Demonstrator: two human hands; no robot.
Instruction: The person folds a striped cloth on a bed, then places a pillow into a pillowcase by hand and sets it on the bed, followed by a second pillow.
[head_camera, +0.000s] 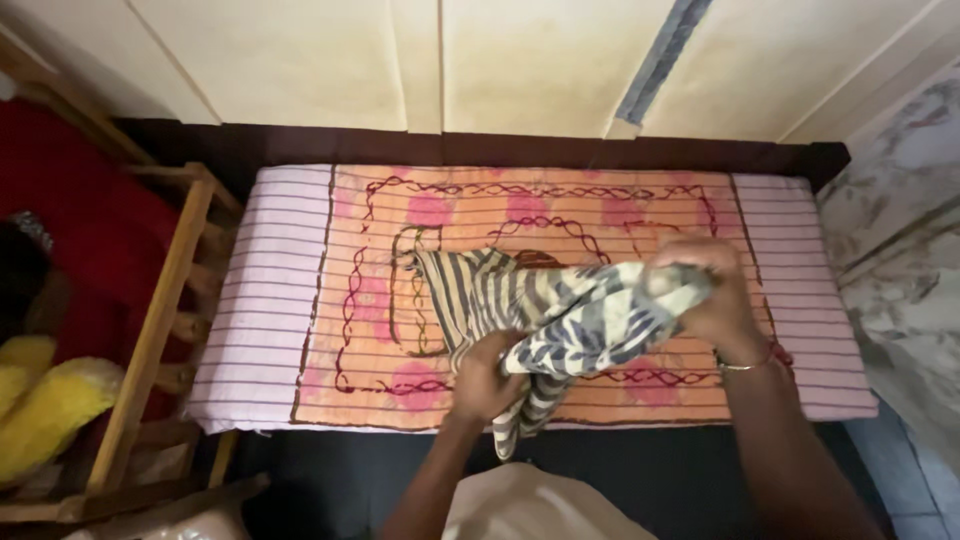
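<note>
Over the near middle of the pink-and-orange mattress (300, 300), mid-fold: left hand (485, 380) and right hand (715, 295) both clenched on the striped cloth (560, 310), bunched between them, probably wanting smoothing flat before another fold.

Stripes and pink spots

The cloth (560, 310) has dark blue and white stripes. The bed sheet (380, 300) is orange with pink spots, dark red wavy lines and pale pink striped ends. The toy (45, 410) is yellow. The wooden frame (150, 340) is brown.
</note>
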